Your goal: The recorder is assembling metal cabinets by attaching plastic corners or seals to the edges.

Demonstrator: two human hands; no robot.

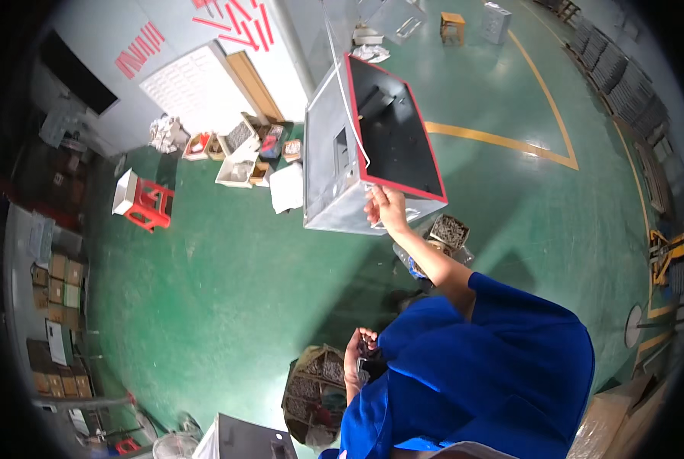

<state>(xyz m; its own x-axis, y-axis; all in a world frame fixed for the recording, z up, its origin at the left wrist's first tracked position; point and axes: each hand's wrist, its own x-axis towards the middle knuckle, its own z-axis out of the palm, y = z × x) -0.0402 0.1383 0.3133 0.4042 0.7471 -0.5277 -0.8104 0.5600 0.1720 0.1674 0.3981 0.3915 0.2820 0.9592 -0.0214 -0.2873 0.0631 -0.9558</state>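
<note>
A grey sheet-metal cabinet (330, 153) stands ahead of me, its open side edged in red and its inside dark. My right hand (388, 208) is at the cabinet's near edge, just below the red rim, with its fingers curled together. Whatever lies between those fingers is too small to tell. Close to my body, my left hand (355, 356) is curled with the palm partly turned up. Something dark shows by its fingers, but I cannot make it out. Beside that hand is a divided tray (304, 389) of small metal parts.
A white cord (350, 99) hangs down against the cabinet. Below the cabinet's right side sits a box of small parts (449, 231). Several bins (236, 174) stand by the wall, near a red stool (152, 205). A dark-topped box (242, 440) is at the lower edge.
</note>
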